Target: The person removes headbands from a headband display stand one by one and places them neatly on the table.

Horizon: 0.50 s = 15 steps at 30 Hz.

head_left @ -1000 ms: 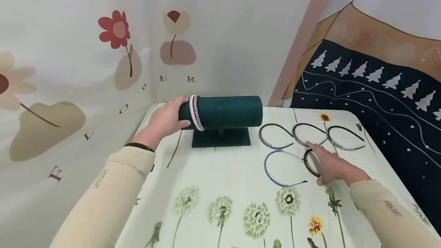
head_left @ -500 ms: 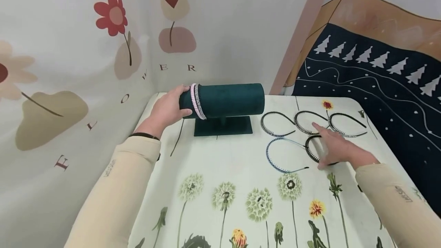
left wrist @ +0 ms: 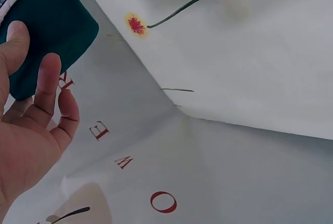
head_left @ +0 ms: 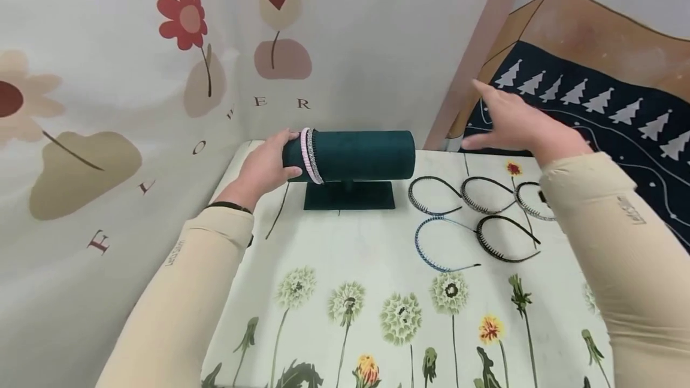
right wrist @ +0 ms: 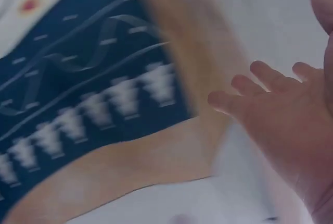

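My left hand (head_left: 261, 163) grips the left end of a dark green velvet headband stand (head_left: 366, 155), a horizontal roll on a flat base. Round the roll, beside my fingers, sit a pink headband (head_left: 307, 157) and a glittery silver-and-black one. The left wrist view has the thumb and fingers about the roll's end (left wrist: 57, 31). Raised above the table, my right hand (head_left: 514, 121) has its fingers extended and holds nothing. Below it lie toothed headbands: a blue one (head_left: 417, 244), a black one (head_left: 481, 238) and several dark or greyish ones behind (head_left: 411, 195).
The table wears a pale cloth (head_left: 377, 250) printed with dandelions. White curtains (head_left: 366, 47) with flower prints hang behind and at the left. A navy fabric with white trees (head_left: 598, 118) is at the right, and my right forearm partly covers the rear right headband.
My right hand has left the black headband, rising up and away from the table with fingers extended. That headband lies in the same spot. My left hand stays on the stand.
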### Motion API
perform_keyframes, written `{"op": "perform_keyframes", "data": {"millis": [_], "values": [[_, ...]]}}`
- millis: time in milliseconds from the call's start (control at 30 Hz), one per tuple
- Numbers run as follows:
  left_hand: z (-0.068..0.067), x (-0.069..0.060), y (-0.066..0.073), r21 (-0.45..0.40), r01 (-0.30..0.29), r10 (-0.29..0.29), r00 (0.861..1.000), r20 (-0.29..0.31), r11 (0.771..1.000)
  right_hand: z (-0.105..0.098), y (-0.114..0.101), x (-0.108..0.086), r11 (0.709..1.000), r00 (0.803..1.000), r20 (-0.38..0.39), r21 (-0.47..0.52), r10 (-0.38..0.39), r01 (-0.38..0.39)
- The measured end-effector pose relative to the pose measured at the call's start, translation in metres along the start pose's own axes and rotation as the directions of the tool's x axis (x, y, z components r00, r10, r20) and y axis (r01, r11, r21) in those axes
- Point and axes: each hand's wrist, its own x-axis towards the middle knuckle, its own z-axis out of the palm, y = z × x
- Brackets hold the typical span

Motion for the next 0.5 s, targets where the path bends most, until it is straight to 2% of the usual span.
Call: {"op": "perform_keyframes", "data": {"millis": [67, 167, 367, 500], "values": [[0.002, 0.0, -0.001, -0.004, -0.003, 0.003, 1.0, 0.004, 1.0, -0.003, -0.028, 0.015, 0.998, 0.998, -0.013, -0.024, -0.058, 0.058], [0.005, -0.001, -0.002, -0.009, -0.006, 0.006, 1.0, 0.01, 1.0, 0.007, -0.07, 0.038, 0.991, 0.991, 0.017, -0.037, -0.129, 0.13], [0.008, -0.005, -0.005, -0.022, 0.007, -0.007, 1.0, 0.001, 1.0, 0.053, -0.146, 0.077, 0.973, 0.972, 0.043, -0.018, -0.23, 0.231], [0.013, -0.005, -0.002, -0.028, -0.005, 0.005, 1.0, 0.005, 1.0, 0.082, -0.179, 0.094, 0.966, 0.966, 0.034, -0.025, -0.256, 0.257]]}}
